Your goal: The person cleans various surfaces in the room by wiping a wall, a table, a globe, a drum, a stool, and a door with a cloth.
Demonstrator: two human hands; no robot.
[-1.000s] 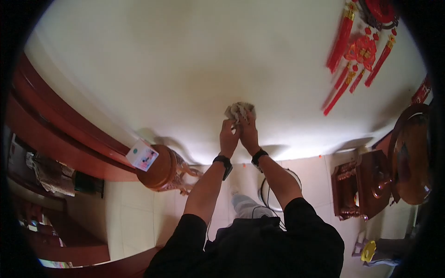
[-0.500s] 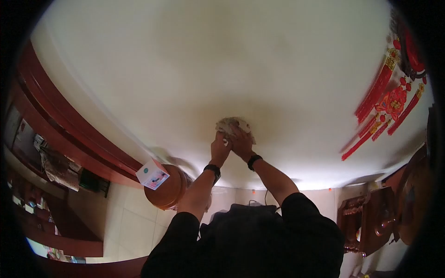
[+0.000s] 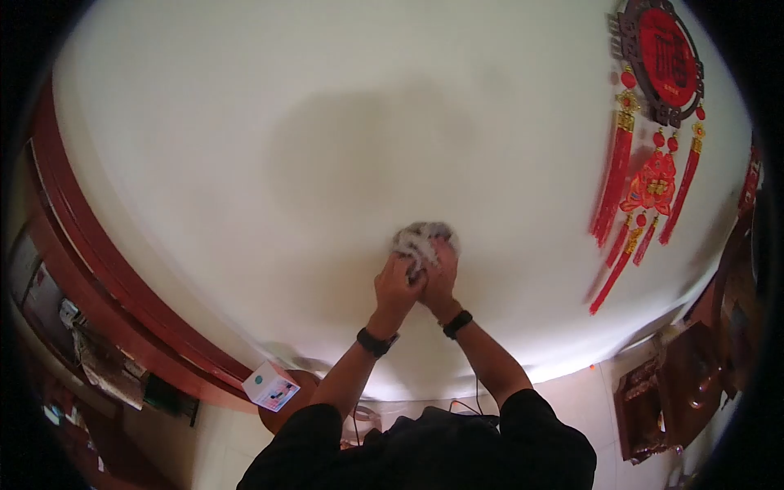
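Red ornament [image 3: 670, 77] bears blurred dark writing [image 3: 671, 54]; both hands [image 3: 397, 287] [image 3: 441, 274] hold grey cloth [image 3: 416, 242].

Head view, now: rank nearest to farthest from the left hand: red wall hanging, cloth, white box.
As seen in the head view, from the left hand:
1. Cloth: bunched at the fingers, against the wall.
2. White box: lower left.
3. Red wall hanging: farthest, over on the right.
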